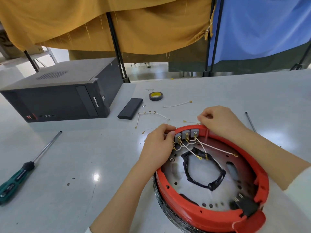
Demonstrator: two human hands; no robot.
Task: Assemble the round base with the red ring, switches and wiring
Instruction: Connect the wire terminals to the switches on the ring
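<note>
A: What sits nearest, lower right of the frame?
B: The base point(193, 185), a perforated metal disc on the counter point(84, 165), with the red ring point(198, 216) round its rim. A black connector point(244, 205) sits inside the ring at the lower right.

A: What else is in it?
B: A loop of black tape point(202, 170) at the middle, and three grey switches point(186, 134) in a row against the ring's far wall. White wires point(212, 147) with gold terminals run from them over the disc.

A: And the hands?
B: The left hand point(157, 145) grips the ring's far-left edge, fingers curled beside the leftmost switch. The right hand point(218, 120) is at the ring's far edge, fingertips pinching a loose wire point(191, 122) just beyond the rim.

A: Farther off?
B: A green screwdriver point(25, 170) at the left, more spare wires point(151, 115), a black block point(130, 108), a tape roll point(155, 96), and a computer case point(58, 95) in the upper left.
</note>
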